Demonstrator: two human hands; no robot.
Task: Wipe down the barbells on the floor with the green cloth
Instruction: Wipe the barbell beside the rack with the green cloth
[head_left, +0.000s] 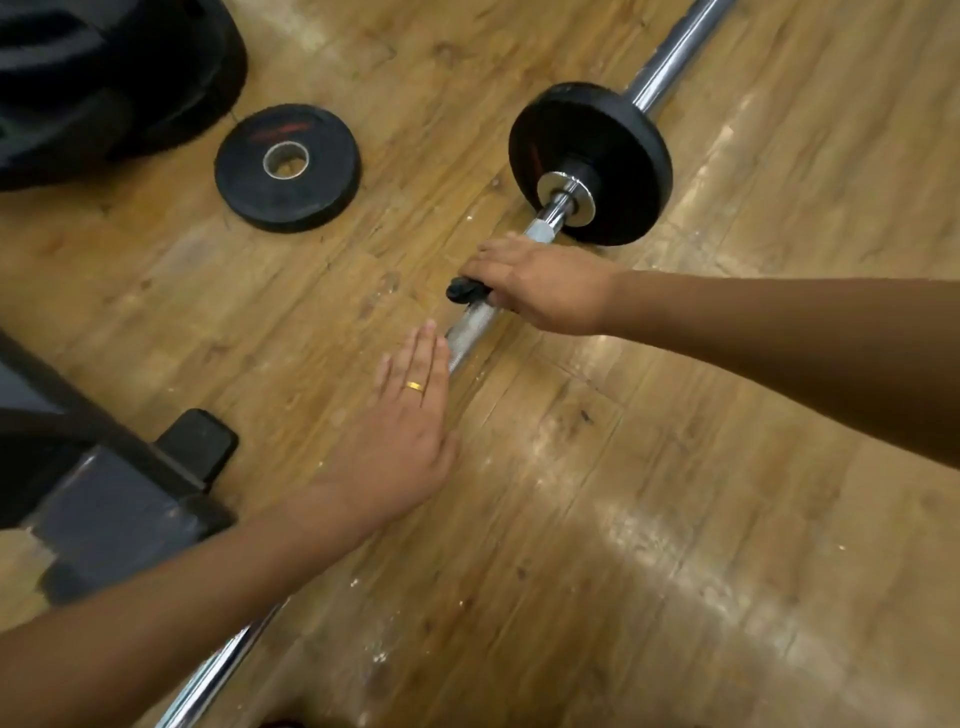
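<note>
Chrome and knurled steel ran diagonally across the worn wooden floor. A barbell lay flat on the boards with one black weight plate mounted toward its far end, and the sleeve carried on past the plate to the top edge of the view. The right hand was clenched over the shaft just short of that plate, fingers curled round the bar. A small black object poked out at its fingertips; whether it was a collar, a clip or something else could not be told. The left hand was released, fingers straight and together, with a gold ring on one finger. Its outer edge lay just beside the knurled section, perhaps touching it. A loose black plate lay flat on the floor well to the left of the bar, and a dark machine base stood at the lower left.

The green cloth showed nowhere in view, neither in a hand nor on the floor. By my reading, wiping was not in hand at this moment, and the hands seemed occupied with steadying or positioning the bar. The next move would call for getting the cloth into one hand, then running it along the shaft while the other hand kept the bar from rolling
</note>
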